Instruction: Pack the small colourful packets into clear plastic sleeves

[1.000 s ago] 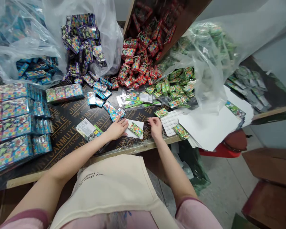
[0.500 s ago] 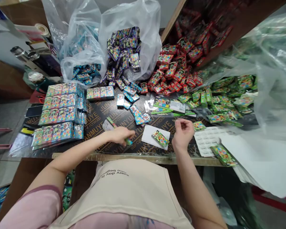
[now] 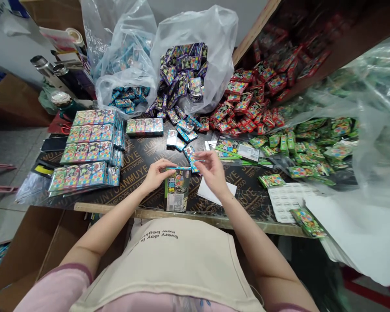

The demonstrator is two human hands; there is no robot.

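Observation:
My left hand (image 3: 160, 174) pinches the top edge of a flat black-and-green printed packet (image 3: 176, 193), which has a pale label near its bottom and stands near the table's front edge. Just right of it, my right hand (image 3: 212, 171) is raised with thumb and fingers drawn together. A thin sliver seems to show at those fingertips, too small to name. Below the right wrist lies a white card (image 3: 211, 193), partly covered by the forearm. Small blue boxes (image 3: 190, 152) lie behind my hands, some hidden by the right one.
Stacks of wrapped multi-coloured boxes (image 3: 87, 149) stand at left. Behind are plastic bags (image 3: 195, 26) with purple and blue boxes, then a heap of red boxes (image 3: 240, 102). Green boxes (image 3: 312, 151), a sticker sheet (image 3: 284, 201) and white paper (image 3: 354, 229) lie at right.
My left hand has brought the printed packet upright in front of me. My right hand has moved left beside it. The green packet no longer shows on the white card.

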